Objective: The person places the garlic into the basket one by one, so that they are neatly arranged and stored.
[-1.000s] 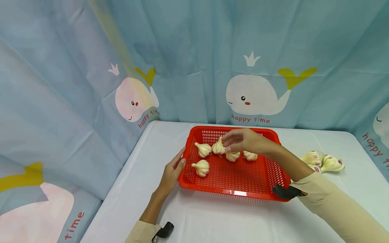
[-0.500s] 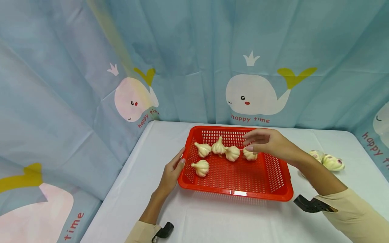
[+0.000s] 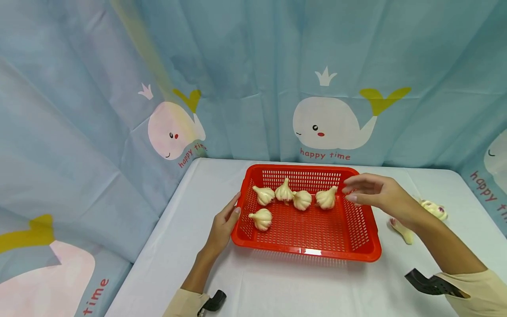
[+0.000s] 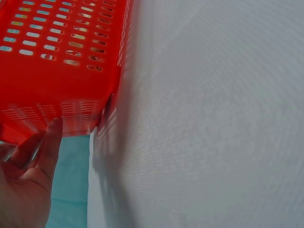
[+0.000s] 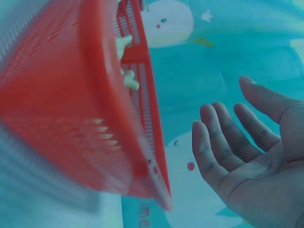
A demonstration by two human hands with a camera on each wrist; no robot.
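Garlic bulbs, five of them, sit in the red basket: one at the near left, four in a row along the far side. They lie just as they did a second ago. The left hand has not moved, but the right hand has slid right, away from the bulbs, so the row shows whole now.

The left hand's fingers are straight and touch the basket's left side. The right hand's fingers are spread and a bit bent, with a bare palm, near the far right corner and apart from the basket.

A blue cloth with whales hangs on the far side. On the white table, to the right, lie a loose garlic piece and more garlic. The right arm hides part of that garlic, and the right hand blocks the basket's far right corner.
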